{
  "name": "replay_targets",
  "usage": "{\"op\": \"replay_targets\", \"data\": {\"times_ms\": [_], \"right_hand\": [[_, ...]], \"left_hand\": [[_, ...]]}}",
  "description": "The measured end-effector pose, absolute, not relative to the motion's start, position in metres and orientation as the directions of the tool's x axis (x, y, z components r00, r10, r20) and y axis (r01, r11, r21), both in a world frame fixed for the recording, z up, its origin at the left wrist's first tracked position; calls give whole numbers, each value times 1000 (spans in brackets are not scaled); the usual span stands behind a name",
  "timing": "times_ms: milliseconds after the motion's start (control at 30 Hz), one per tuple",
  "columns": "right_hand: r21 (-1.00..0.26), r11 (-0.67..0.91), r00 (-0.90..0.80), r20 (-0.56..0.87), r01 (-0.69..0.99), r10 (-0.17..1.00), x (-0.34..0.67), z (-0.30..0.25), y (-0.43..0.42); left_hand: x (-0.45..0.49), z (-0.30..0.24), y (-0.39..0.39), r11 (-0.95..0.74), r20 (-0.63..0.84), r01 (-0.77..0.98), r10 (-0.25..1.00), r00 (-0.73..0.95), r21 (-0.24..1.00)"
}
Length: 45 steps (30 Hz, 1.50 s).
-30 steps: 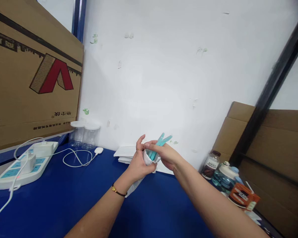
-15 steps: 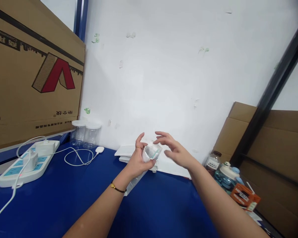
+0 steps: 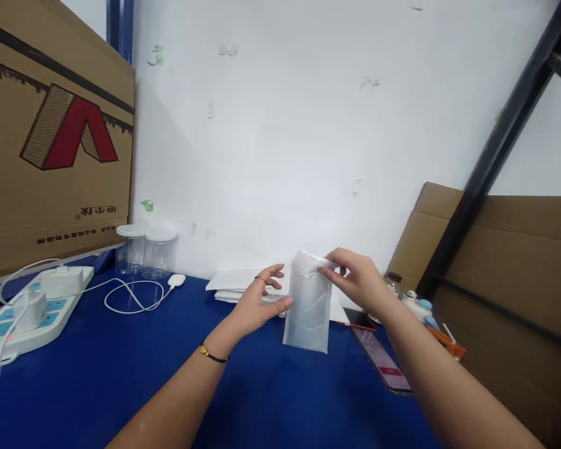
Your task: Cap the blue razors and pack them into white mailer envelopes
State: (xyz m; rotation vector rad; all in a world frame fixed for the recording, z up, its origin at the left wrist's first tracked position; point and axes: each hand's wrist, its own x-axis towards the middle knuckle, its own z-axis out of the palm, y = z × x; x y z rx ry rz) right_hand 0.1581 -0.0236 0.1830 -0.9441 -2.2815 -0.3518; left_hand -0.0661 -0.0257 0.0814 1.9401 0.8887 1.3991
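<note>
Our right hand (image 3: pixel 353 277) pinches the white pouch (image 3: pixel 308 308) at its upper right corner, while our left hand (image 3: pixel 257 304), fingers loosely spread, curves by the pouch's left edge, contact unclear. Holding it up between both seems our step; the next move likely needs a steady pinch. We face a white wall (image 3: pixel 280 143), blue table (image 3: pixel 266 405), printed carton (image 3: pixel 9 187), lidded jars (image 3: pixel 161 257), phone (image 3: pixel 378 355).
</note>
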Motion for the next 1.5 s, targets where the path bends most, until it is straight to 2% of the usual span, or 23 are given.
{"op": "replay_targets", "data": {"times_ms": [100,200,300,400,467,567,633,700,767,833,933,967,1000,1067,1133,1167,1267,1367,1500], "right_hand": [[5,730,-527,695,683,489,171,166,-52],[-87,746,-535,643,661,549,182,149,-84],[-277,729,-517,552,626,654,191,137,-108],[-403,692,-455,540,599,708,196,126,-122],[-356,713,-424,614,603,666,197,119,-127],[-79,768,-505,710,635,491,192,110,-132],[62,773,-590,685,632,428,186,105,-135],[68,782,-638,623,620,452,182,102,-137],[-21,785,-643,560,619,522,184,102,-134],[-143,748,-574,553,649,604,194,106,-122],[-339,589,-239,682,734,691,223,120,-83],[-423,537,-132,683,730,718,234,125,-65],[-516,508,-51,665,689,745,245,128,-45],[-711,497,107,618,497,779,264,127,-2],[-843,451,272,525,292,806,278,116,39],[-891,380,341,447,247,827,283,106,56],[-935,135,447,279,327,850,289,68,90],[-909,33,441,232,415,867,287,31,103],[-801,-90,407,200,592,891,284,8,112]], "left_hand": [[-54,86,-40,-682,661,249,730,177,687],[-42,95,-59,-720,673,228,694,256,655],[-32,96,-80,-635,540,152,740,401,757],[-23,83,-99,-516,453,90,813,366,852],[-17,70,-109,-471,433,68,851,297,880],[-10,56,-120,-472,453,66,871,190,879],[-7,52,-125,-524,507,89,847,161,847],[-6,51,-127,-586,567,129,809,155,800],[-9,52,-124,-599,588,188,800,117,778],[-17,54,-114,-549,560,255,828,37,796],[-36,60,-87,-440,482,349,875,-39,827],[-44,63,-76,-412,458,375,888,-36,830],[-52,65,-66,-385,434,393,900,-39,835],[-65,67,-49,-346,396,393,917,-51,852],[-75,66,-36,-331,378,368,924,-63,869],[-78,63,-32,-318,365,358,928,-73,878],[-82,52,-22,-233,297,353,944,-141,906],[-84,41,-16,-173,260,369,945,-200,913],[-91,36,-12,-226,305,382,939,-157,896]]}}
